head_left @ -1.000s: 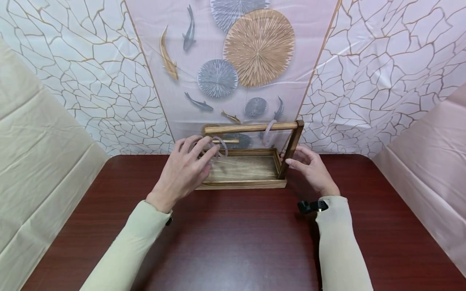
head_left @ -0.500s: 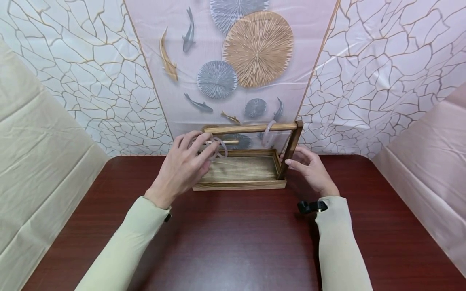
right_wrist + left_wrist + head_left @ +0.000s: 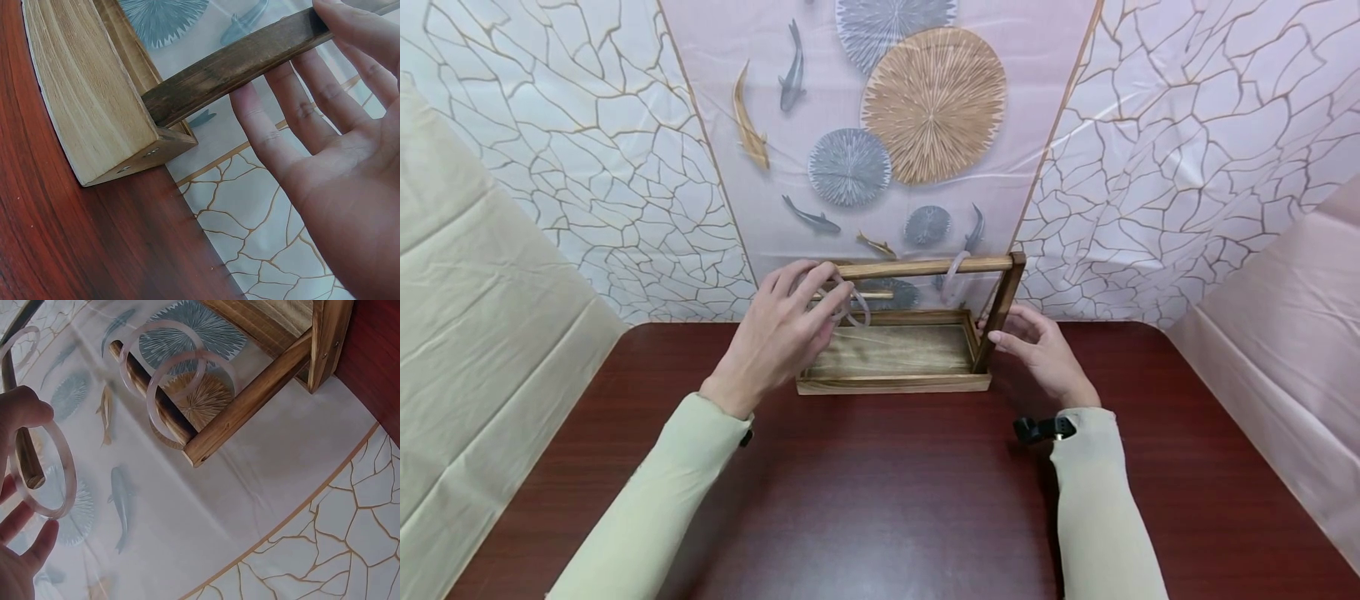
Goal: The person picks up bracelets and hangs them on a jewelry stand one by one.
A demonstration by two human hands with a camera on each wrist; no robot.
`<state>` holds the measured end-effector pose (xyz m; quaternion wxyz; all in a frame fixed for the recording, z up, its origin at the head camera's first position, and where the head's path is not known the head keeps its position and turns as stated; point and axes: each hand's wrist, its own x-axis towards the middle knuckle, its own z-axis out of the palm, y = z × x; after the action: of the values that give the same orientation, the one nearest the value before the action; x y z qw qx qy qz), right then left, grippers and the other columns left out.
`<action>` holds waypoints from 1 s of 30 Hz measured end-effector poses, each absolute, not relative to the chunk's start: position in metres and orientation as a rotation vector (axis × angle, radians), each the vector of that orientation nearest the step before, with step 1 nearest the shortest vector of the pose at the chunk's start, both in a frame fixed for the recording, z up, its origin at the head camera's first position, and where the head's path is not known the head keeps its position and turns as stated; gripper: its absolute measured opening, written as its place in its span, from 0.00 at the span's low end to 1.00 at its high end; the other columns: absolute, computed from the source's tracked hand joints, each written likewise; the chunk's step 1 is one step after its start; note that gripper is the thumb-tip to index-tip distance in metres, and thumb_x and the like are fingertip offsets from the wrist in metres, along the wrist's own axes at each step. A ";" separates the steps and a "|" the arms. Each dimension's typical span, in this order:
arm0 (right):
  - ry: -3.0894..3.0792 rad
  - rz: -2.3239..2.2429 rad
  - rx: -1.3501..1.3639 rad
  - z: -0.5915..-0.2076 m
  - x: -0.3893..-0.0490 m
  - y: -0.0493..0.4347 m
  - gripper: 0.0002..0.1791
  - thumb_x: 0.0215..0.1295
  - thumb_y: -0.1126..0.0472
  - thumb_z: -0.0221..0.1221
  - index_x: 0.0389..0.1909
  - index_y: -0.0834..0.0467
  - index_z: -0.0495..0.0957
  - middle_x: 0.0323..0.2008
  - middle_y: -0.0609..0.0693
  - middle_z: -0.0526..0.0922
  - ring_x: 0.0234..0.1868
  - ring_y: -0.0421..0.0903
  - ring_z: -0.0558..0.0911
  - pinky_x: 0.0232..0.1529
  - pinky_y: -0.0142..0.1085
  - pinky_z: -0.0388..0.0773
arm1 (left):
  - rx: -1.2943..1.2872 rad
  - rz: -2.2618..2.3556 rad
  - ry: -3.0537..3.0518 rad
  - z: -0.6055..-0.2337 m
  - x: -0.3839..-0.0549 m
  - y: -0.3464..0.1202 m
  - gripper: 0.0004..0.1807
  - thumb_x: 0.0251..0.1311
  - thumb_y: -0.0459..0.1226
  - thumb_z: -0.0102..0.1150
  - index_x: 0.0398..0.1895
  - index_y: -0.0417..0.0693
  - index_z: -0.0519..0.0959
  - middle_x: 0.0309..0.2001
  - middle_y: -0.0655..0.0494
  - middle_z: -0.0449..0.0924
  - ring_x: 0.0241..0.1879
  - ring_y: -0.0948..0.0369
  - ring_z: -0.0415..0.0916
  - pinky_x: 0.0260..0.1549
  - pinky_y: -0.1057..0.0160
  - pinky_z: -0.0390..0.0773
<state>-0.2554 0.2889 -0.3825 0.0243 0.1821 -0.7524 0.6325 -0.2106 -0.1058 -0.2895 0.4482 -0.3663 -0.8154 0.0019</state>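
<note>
My left hand [image 3: 778,333] pinches a pale pink bangle [image 3: 72,465] between thumb and fingers at the free end of the upper bar [image 3: 910,267] of a wooden display stand. In the left wrist view, the bar's end shows inside that ring. Another bangle [image 3: 953,271] hangs farther right on the same bar. Two more bangles loop round the lower bar [image 3: 156,400]. On the right, my right hand [image 3: 1048,354] holds the stand's dark upright post [image 3: 1002,304], thumb in front and fingertips against the other side.
The stand's shallow tray base [image 3: 895,384] sits at the back of a dark red table [image 3: 880,483]. Right behind it hangs a patterned cloth [image 3: 850,167]. Beige cloth panels [image 3: 460,350] flank the table.
My left hand has risen slightly with the bangle, and its fingers now cover the upper bar's free end in the head view. The right hand keeps its hold on the post.
</note>
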 end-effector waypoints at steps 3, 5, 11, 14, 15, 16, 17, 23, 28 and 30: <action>-2.344 1.941 0.552 -0.382 -0.255 0.289 0.21 0.69 0.63 0.64 0.62 0.55 0.76 0.52 0.47 0.86 0.51 0.36 0.84 0.50 0.29 0.84 | -0.904 0.010 -2.015 -0.288 -0.213 -0.105 0.17 0.65 0.38 0.63 0.57 0.49 0.80 0.58 0.46 0.77 0.58 0.45 0.73 0.51 0.46 0.77; -2.350 1.935 0.548 -0.381 -0.254 0.289 0.21 0.70 0.63 0.64 0.62 0.55 0.76 0.52 0.46 0.85 0.52 0.36 0.84 0.50 0.29 0.83 | -0.901 0.018 -2.015 -0.287 -0.214 -0.105 0.18 0.64 0.38 0.64 0.57 0.49 0.80 0.58 0.47 0.77 0.57 0.45 0.73 0.50 0.46 0.77; -2.347 1.956 0.543 -0.380 -0.254 0.289 0.23 0.70 0.62 0.64 0.64 0.58 0.75 0.55 0.52 0.85 0.53 0.36 0.84 0.51 0.30 0.83 | -0.919 0.021 -2.019 -0.283 -0.216 -0.104 0.19 0.64 0.38 0.65 0.58 0.48 0.80 0.60 0.46 0.77 0.58 0.45 0.74 0.53 0.47 0.77; -2.340 1.966 0.538 -0.381 -0.254 0.289 0.23 0.70 0.62 0.64 0.63 0.58 0.75 0.56 0.54 0.85 0.53 0.37 0.84 0.52 0.31 0.83 | -0.929 0.026 -2.029 -0.282 -0.218 -0.104 0.19 0.64 0.37 0.63 0.59 0.47 0.80 0.60 0.45 0.76 0.58 0.45 0.73 0.56 0.48 0.77; -2.343 1.963 0.538 -0.381 -0.254 0.288 0.22 0.70 0.62 0.64 0.63 0.57 0.76 0.55 0.53 0.85 0.53 0.37 0.84 0.52 0.31 0.83 | -0.932 0.027 -2.028 -0.281 -0.218 -0.103 0.20 0.63 0.36 0.62 0.59 0.47 0.80 0.60 0.45 0.77 0.58 0.45 0.74 0.56 0.48 0.77; -2.344 1.962 0.540 -0.382 -0.255 0.289 0.22 0.70 0.62 0.64 0.63 0.56 0.76 0.55 0.52 0.86 0.53 0.37 0.84 0.52 0.31 0.83 | -0.936 0.032 -2.027 -0.281 -0.218 -0.103 0.20 0.64 0.36 0.62 0.59 0.47 0.79 0.59 0.45 0.77 0.58 0.45 0.73 0.56 0.48 0.77; -2.344 1.961 0.543 -0.382 -0.254 0.289 0.22 0.70 0.62 0.64 0.63 0.56 0.76 0.55 0.51 0.86 0.53 0.37 0.84 0.52 0.31 0.83 | -0.941 0.037 -2.022 -0.281 -0.219 -0.102 0.20 0.63 0.36 0.62 0.59 0.47 0.80 0.59 0.45 0.77 0.58 0.45 0.74 0.55 0.48 0.78; -2.311 1.992 0.570 -0.382 -0.254 0.288 0.22 0.70 0.63 0.64 0.63 0.56 0.76 0.52 0.47 0.87 0.52 0.37 0.84 0.51 0.30 0.84 | -0.968 0.040 -1.999 -0.279 -0.221 -0.095 0.16 0.66 0.35 0.60 0.57 0.47 0.80 0.57 0.46 0.77 0.57 0.45 0.74 0.52 0.49 0.79; -2.304 1.994 0.573 -0.382 -0.255 0.288 0.21 0.69 0.64 0.64 0.62 0.56 0.76 0.52 0.46 0.87 0.52 0.37 0.84 0.51 0.30 0.84 | -0.983 0.039 -2.001 -0.277 -0.223 -0.089 0.17 0.64 0.34 0.60 0.57 0.47 0.80 0.57 0.46 0.78 0.58 0.46 0.74 0.50 0.50 0.79; -2.311 1.988 0.570 -0.382 -0.255 0.289 0.21 0.69 0.64 0.64 0.62 0.55 0.76 0.51 0.44 0.87 0.52 0.36 0.84 0.51 0.30 0.84 | -0.984 0.052 -2.002 -0.277 -0.223 -0.087 0.17 0.65 0.34 0.59 0.57 0.47 0.80 0.57 0.46 0.78 0.58 0.46 0.74 0.50 0.50 0.79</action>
<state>-0.2548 0.2887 -0.3823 0.0204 0.1839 -0.7450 0.6409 -0.2228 -0.0870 -0.2768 0.4397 -0.3962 -0.8058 0.0210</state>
